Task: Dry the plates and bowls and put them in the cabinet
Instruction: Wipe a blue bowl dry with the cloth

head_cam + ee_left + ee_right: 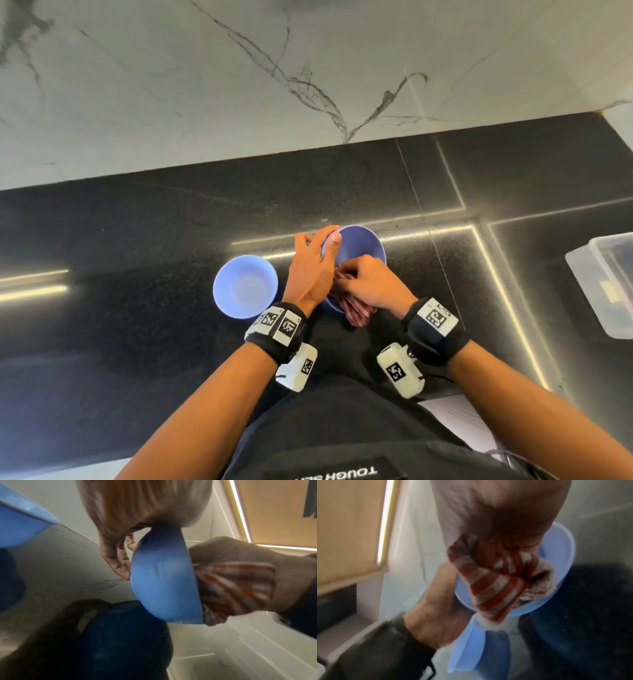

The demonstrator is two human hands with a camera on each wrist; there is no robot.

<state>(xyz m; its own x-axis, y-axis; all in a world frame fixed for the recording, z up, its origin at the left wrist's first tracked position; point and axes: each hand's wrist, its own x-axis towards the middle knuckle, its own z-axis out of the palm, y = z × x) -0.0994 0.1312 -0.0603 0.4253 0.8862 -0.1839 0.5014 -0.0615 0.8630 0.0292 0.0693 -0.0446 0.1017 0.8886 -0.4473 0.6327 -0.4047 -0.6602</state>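
My left hand [317, 263] grips a light blue bowl [363, 245] by its rim, thumb inside and fingers behind its outer wall, tilted above the black counter. In the left wrist view the bowl [163, 577] shows its outer side, with my left fingers [120, 561] against it. My right hand [370, 282] holds a red-and-white striped cloth [356, 310] bunched inside the bowl. The right wrist view shows the cloth [493, 577] pressed into the bowl [556, 555]. A second blue bowl [245, 286] stands upright on the counter to the left.
The black stone counter [137, 257] runs to a white marbled wall [239, 85] at the back. A clear plastic container [606, 284] sits at the right edge. The counter's front edge lies close to my body.
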